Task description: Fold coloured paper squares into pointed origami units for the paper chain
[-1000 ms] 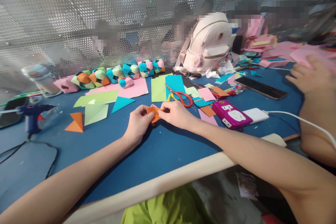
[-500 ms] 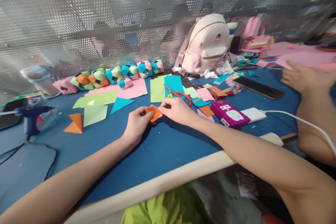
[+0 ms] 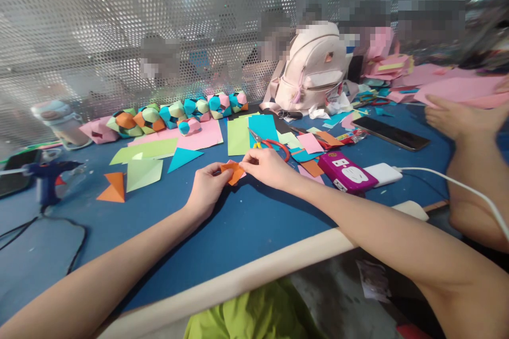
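Observation:
Between my two hands, just above the blue table (image 3: 254, 233), is a small folded orange paper piece (image 3: 233, 174) with pink paper showing at its edges. My left hand (image 3: 210, 188) pinches its left side, thumb on top. My right hand (image 3: 264, 167) grips the right corner between thumb and fingertips. Beyond the right hand lie red-handled pliers (image 3: 274, 145). Left of my hands are a folded orange paper (image 3: 115, 188), a creased pale green sheet (image 3: 144, 174) and a blue paper triangle (image 3: 185, 158). Folded paper balls (image 3: 173, 116) stand in a row behind.
A blue glue gun (image 3: 47, 177) with its cord stands at the left, near a bottle (image 3: 59, 122). To the right are a purple power socket (image 3: 345, 172), a white plug with cable, and a phone (image 3: 392, 132). A backpack (image 3: 314, 71) stands behind; another person's hand (image 3: 457, 116) rests far right.
The orange paper now looks more creased in the middle and its top edge dips. Both my hands stay in nearly the same place.

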A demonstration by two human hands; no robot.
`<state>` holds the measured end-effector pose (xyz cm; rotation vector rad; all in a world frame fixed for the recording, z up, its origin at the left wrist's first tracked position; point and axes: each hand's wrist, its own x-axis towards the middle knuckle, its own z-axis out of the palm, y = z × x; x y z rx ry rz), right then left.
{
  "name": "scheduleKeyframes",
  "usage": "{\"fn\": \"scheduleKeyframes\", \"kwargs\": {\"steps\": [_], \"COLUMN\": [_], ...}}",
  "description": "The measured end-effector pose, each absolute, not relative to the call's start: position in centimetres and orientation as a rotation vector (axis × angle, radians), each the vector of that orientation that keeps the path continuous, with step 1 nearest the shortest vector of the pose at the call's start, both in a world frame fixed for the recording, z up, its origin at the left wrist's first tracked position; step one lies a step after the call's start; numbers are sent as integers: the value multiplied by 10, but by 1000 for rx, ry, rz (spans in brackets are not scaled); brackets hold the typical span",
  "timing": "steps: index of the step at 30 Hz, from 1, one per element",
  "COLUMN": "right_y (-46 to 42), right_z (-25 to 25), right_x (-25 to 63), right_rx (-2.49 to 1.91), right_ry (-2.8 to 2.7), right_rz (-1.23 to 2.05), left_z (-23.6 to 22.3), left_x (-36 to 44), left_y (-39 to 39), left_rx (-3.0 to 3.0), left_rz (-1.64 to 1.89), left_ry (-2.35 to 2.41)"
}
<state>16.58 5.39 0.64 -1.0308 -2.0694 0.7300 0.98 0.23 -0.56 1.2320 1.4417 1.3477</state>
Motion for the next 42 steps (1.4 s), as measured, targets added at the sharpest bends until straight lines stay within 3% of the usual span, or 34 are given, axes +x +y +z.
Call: {"fn": "scheduleKeyframes", "kwargs": {"steps": [18, 26, 42], "right_y": [55, 77, 86], "right_z": [7, 11, 18], "right_x": [166, 192, 194], "right_rx": [-1005, -1499, -1583], "right_ry": [-2117, -2430, -2420], "right_rz": [677, -73, -3], "left_z": [-4, -1, -3], "left_x": [11, 13, 11], "left_y": [2, 2, 5], "left_rx": [1204, 1168, 1145], "left_rz": [1358, 1346, 1266], "left_ry": [1312, 1344, 1320]}}
